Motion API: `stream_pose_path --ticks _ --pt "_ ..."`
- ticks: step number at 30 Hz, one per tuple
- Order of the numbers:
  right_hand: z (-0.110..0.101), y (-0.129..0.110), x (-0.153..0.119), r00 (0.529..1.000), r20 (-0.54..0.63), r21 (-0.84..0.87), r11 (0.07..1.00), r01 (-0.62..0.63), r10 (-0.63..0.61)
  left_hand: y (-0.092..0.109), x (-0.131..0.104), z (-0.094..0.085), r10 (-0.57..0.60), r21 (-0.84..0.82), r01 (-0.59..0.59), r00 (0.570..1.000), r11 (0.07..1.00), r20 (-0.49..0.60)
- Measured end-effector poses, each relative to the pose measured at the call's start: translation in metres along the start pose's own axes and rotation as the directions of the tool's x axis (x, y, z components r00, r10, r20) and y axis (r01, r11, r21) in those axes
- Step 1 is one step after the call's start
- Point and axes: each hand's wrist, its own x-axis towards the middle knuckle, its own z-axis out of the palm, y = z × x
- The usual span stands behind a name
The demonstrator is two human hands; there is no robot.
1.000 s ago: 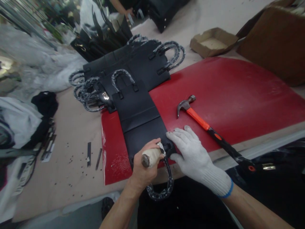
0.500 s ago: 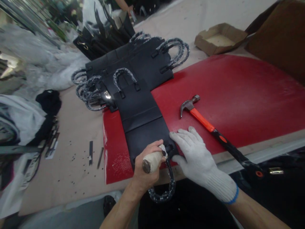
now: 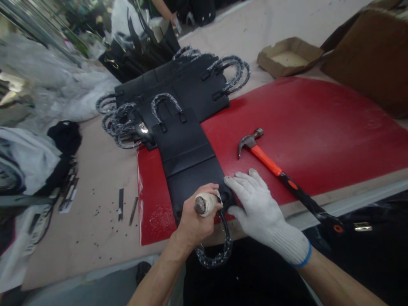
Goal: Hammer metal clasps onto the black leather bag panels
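My bare left hand (image 3: pixel 197 216) is closed around a white-wrapped punch (image 3: pixel 207 204), its grey metal butt facing up; the lower tip is hidden by my fingers. Beneath it lies a black leather bag panel (image 3: pixel 191 165), stretched over the red mat. A plastic-wrapped handle (image 3: pixel 228 248) hangs from the panel's near end, over the table edge. In a white knit glove, my right hand (image 3: pixel 258 204) lies with fingers outstretched against the panel's right near corner. At the panel's far end another wrapped handle (image 3: pixel 165 100) stands up in an arch.
A claw hammer (image 3: pixel 267 159) with an orange and black handle rests on the red mat (image 3: pixel 318 123), right of my glove. More black panels (image 3: pixel 178 80) are stacked behind. Cardboard boxes (image 3: pixel 290 57) sit at back right. Thin metal strips (image 3: pixel 120 204) and black specks lie left.
My left hand has tipped the punch more upright, its butt shifting up and slightly right. My gloved hand stays against the panel. The view has shifted slightly.
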Motion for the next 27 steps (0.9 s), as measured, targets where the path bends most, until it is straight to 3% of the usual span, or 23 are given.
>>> stream_pose_path --ticks 10,16,22,27 --pt "0.004 0.003 -0.002 0.999 -0.034 0.003 1.0 0.019 -0.019 0.002 -0.001 0.011 -0.024 0.04 0.025 0.999 0.999 -0.039" --pt "0.004 0.003 -0.003 0.998 -0.052 -0.001 1.0 0.021 -0.021 0.003 -0.001 0.01 -0.048 -0.021 0.047 0.998 0.999 -0.051" --pt "0.006 0.0 -0.004 0.998 -0.053 -0.024 1.0 0.021 -0.022 0.002 0.0 0.013 -0.065 0.019 0.066 0.997 0.998 -0.029" --pt "-0.014 0.008 -0.005 0.984 -0.175 -0.107 0.994 0.015 -0.034 0.003 0.003 0.012 -0.074 -0.055 0.074 0.997 0.996 0.0"
